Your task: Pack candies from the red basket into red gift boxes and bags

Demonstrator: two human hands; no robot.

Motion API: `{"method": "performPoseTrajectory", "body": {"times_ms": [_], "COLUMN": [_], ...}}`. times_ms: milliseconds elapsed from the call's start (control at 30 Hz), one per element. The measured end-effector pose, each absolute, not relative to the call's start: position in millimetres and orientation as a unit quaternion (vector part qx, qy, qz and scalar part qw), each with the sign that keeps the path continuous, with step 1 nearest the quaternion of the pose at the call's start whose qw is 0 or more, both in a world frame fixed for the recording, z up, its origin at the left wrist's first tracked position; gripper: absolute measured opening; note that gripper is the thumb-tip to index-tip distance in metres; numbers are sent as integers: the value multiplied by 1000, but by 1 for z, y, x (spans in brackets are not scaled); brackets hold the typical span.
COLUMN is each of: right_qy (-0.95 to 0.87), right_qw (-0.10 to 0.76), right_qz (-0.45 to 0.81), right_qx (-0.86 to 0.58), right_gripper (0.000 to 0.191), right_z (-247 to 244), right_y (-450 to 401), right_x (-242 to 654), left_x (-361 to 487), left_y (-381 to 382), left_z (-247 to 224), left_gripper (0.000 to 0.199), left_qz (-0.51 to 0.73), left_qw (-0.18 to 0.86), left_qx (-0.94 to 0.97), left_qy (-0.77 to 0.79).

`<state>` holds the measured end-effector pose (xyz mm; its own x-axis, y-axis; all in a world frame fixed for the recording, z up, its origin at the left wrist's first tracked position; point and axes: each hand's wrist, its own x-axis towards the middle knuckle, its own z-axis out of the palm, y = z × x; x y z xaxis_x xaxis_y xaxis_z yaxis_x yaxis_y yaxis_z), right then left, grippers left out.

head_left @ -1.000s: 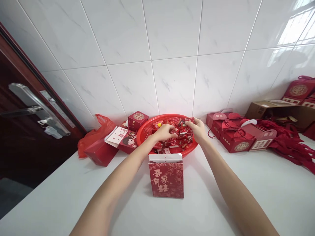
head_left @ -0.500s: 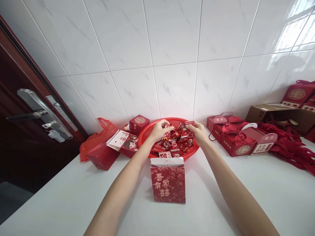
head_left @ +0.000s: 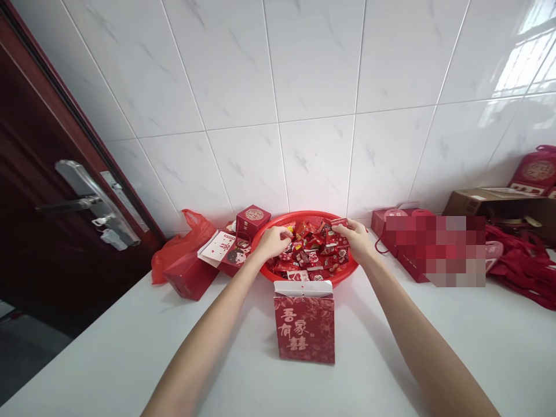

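Observation:
A red plastic basket (head_left: 256, 238) by the wall is heaped with small wrapped candies (head_left: 313, 256). Over its left side, my left hand (head_left: 273, 242) is closed with its fingers curled down at the candies; what they pinch is hidden. My right hand (head_left: 357, 237), at the right rim, grips a red wrapped candy (head_left: 339, 222) between thumb and fingers. In front of the basket stands a red gift box (head_left: 305, 331) with white Chinese characters. White flaps (head_left: 303, 288) show at its top, and neither hand touches it.
Left of the basket are a red plastic bag (head_left: 178, 246), red boxes (head_left: 191, 275) and a white card (head_left: 220, 248). At right lie red boxes (head_left: 408, 263), partly blurred out, red ribbons (head_left: 521, 275) and a cardboard box (head_left: 471, 202). A door handle (head_left: 93, 200) is at far left.
My left hand has moved slightly down and back toward the basket's left side, its fingers curling inward. My right hand keeps its candy at the right rim. The whole view has shifted slightly.

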<state>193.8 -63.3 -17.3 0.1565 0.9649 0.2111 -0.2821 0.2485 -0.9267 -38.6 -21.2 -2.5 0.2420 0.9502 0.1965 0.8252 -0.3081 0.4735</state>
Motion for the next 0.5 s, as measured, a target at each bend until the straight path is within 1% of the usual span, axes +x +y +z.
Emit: {"method": "performPoseTrajectory", "body": {"times_ms": [100,200,267,400,500], "right_qy": [-417,-397,-390,-388,-391], "right_qw": [675,684,686,686,684], "right_qz": [469,471,477,481,478], "right_qx": [-388,-391,-387,-383,-388], "right_gripper": [24,23,23,23,24], "right_z": [-17,-17,-17,-17,-16], "right_y": [-63,-62,-62,-63,-62], "right_x": [193,192,192,193,193], "left_x": [-35,-34,-34,-33,-36], "left_y": [-3,18,30,43,46], "left_z": [3,3,1,-9,-16], "left_gripper": [31,36,36,26,16], "left_qz": [162,143,129,95,121], "left_qw": [120,110,113,138,165], "left_qx": [788,784,783,781,774], "left_qy": [581,595,598,601,600]}}
